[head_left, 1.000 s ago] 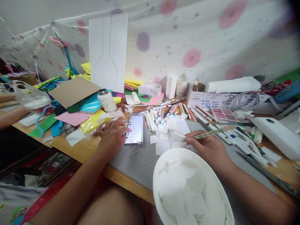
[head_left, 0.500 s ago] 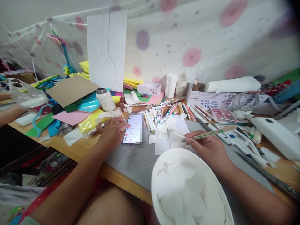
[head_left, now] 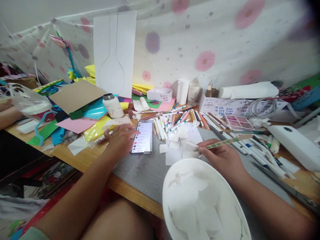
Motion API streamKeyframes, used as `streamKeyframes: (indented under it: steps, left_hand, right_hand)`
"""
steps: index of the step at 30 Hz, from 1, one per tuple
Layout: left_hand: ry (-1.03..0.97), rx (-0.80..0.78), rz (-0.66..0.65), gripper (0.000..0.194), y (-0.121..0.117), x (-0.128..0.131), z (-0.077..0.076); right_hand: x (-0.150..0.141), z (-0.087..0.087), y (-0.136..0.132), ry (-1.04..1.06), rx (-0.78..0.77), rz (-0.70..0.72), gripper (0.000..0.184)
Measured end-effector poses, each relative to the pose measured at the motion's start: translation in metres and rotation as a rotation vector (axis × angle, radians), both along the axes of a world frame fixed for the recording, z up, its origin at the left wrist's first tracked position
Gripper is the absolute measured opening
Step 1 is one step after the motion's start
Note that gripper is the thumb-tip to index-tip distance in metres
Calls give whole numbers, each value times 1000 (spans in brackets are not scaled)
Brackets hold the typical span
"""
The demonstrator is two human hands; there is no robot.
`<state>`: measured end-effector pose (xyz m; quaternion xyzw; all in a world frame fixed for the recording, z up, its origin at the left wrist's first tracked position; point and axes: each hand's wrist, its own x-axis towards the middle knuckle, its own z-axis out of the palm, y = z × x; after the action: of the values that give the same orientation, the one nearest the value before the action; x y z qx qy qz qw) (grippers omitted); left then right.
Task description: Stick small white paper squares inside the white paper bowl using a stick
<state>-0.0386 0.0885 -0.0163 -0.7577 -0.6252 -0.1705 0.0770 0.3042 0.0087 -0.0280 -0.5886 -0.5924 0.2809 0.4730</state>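
Nearest is the bowl (head_left: 167, 186), right of the phone (head_left: 142, 137) and closer in, holding torn white paper. The phone lies screen up on the grey mat (head_left: 145, 173), over the wooden surface (head_left: 75, 159). The left hand (head_left: 120, 141) rests at the phone's left side, its fingers spread and loosely bent, one fingertip at the screen. Well right of the phone, the right hand (head_left: 225, 160) has its fingers closed on the stick (head_left: 231, 141), which bears green marks; a white scrap (head_left: 192, 146) shows at the fingertips. More scraps (head_left: 174, 144) lie between phone and right hand. Beyond and right of the phone are pens (head_left: 175, 119); beyond and left, the bottle (head_left: 112, 108). Farther back, the white board (head_left: 113, 50) stands upright against the flowered curtain (head_left: 180, 36).
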Motion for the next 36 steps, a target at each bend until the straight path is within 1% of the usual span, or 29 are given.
streamKeyframes:
  steps: [4,7,10,13,17,23,29,36]
  left_hand:
    - [-12,18,-11,47,-4,2,2]
    - [-30,54,-38,49,-18,3,5]
    - [-38,80,-107,47,-35,2,6]
    - [-41,111,-145,46,-46,1,6]
    - [-43,135,-162,46,-48,-2,3]
    - [-40,146,-192,45,-47,-3,1]
    - [-73,190,-147,44,-51,-5,1]
    - [-85,204,-133,46,-57,-10,-6]
  right_hand:
    - [0,1,0,-4,2,0,24]
    - [0,1,0,-6,3,0,26]
    - [0,0,1,-15,1,8,25]
    - [1,-1,0,-27,2,13,23]
    - [1,-1,0,-42,4,7,20]
    - [1,-1,1,-39,13,16,20]
    - [2,-2,1,-40,14,17,20]
    - [-1,3,0,-51,15,1,22]
